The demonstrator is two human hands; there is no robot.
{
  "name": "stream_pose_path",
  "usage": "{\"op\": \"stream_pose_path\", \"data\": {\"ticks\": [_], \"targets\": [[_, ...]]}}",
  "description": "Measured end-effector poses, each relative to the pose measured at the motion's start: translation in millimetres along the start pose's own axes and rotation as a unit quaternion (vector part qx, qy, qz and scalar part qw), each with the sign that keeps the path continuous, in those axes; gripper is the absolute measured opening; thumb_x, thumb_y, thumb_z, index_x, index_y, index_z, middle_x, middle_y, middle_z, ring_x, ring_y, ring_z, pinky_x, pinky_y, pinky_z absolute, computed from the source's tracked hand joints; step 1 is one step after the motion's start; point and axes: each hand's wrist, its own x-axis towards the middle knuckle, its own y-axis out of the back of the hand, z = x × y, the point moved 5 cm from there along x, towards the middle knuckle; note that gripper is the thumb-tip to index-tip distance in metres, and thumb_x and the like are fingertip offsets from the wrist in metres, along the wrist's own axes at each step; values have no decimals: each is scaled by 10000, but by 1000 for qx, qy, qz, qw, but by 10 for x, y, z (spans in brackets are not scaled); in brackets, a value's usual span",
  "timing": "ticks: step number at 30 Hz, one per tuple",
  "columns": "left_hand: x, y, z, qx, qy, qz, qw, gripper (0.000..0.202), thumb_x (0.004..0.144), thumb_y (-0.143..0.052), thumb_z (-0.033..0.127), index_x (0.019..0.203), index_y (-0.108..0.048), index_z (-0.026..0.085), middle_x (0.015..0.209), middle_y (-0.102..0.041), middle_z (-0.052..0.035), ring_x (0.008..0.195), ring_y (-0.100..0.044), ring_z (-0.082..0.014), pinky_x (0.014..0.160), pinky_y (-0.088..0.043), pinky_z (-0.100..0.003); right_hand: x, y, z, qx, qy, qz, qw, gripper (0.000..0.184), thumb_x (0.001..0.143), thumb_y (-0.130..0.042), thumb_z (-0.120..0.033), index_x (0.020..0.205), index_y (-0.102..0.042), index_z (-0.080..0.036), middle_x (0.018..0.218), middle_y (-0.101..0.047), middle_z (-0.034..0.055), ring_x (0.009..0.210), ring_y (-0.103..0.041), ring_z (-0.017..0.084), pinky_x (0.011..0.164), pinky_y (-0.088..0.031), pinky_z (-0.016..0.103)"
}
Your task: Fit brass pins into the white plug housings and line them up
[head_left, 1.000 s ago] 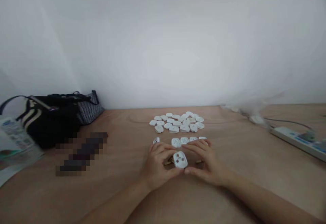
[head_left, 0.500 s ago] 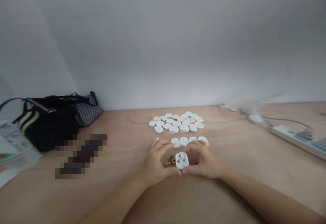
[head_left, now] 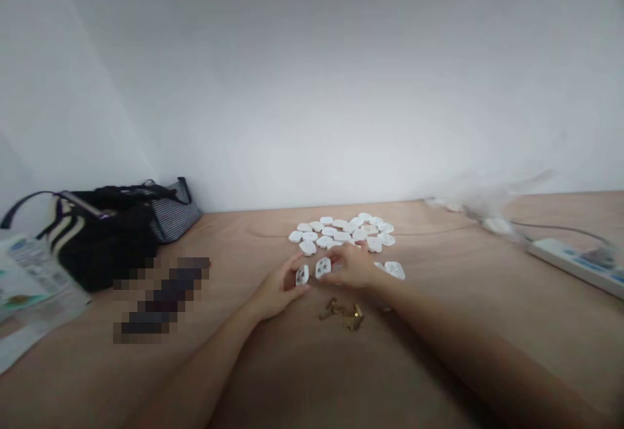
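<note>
White plastic plug shells (head_left: 341,234) lie in a loose pile on the plywood tabletop (head_left: 453,357), at 12 o'clock from the hands. The left hand (head_left: 277,289) is half open, its fingers (head_left: 291,269) curled against a tilted shell (head_left: 302,275) at its 2 o'clock; a firm grip cannot be confirmed. The right hand (head_left: 353,268) reaches toward 9 o'clock, its fingers (head_left: 332,262) loosely extended, touching or just above a second shell (head_left: 322,267); a hold cannot be confirmed. A third shell (head_left: 394,270) rests at the right hand's 3 o'clock. Loose brass pins (head_left: 344,315) lie at 6 o'clock from the hands. A power strip (head_left: 575,265) sits at 3 o'clock, a black bag (head_left: 102,247) at 10 o'clock.
</note>
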Motion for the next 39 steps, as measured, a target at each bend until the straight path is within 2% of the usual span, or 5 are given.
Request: {"op": "stream_pose_path", "data": {"ticks": [5, 11, 14, 19, 39], "targets": [[-7, 7, -43, 1, -10, 2, 1000, 641, 785, -614, 283, 1350, -329, 179, 1261, -556, -90, 1175, -501, -241, 1009, -361, -430, 31, -116, -55, -24, 15, -18, 999, 375, 665, -682, -475, 982, -651, -277, 849, -711, 17, 860, -608, 249, 920, -242, 509], [-65, 142, 194, 102, -74, 145, 981, 324, 765, -638, 311, 1050, -571, 172, 1029, -621, -80, 988, -570, -236, 894, -436, -391, -55, 42, 127, -70, 30, -22, 997, 620, 634, -650, -624, 1121, -600, -245, 1063, -648, 87, 1055, -501, 303, 956, -165, 558], [-110, 4, 454, 104, -125, 73, 984, 118, 824, -562, 268, 792, -628, 176, 771, -609, -33, 756, -581, -178, 726, -471, -300, -125, 109, 227, -96, 46, -47, 993, 613, 581, -665, -661, 1055, -648, -272, 1095, -618, 94, 1069, -470, 327, 944, -160, 579], [-172, -287, 640, 100, -108, -35, 988, 163, 841, -530, 207, 921, -672, 200, 810, -598, -32, 731, -571, -163, 669, -456, -256, -191, 62, 263, -114, 59, -67, 989, 544, 616, -686, -586, 1075, -635, -299, 1085, -611, 89, 1032, -481, 316, 904, -216, 575], [-123, -417, 563, 85, -77, -23, 993, 226, 818, -514, 160, 955, -688, 206, 829, -591, -38, 757, -577, -173, 700, -469, -273, -995, 330, -92, -11, 73, -23, 997, 438, 689, -663, -496, 1076, -596, -301, 974, -647, 25, 946, -523, 251, 919, -235, 487]]}}
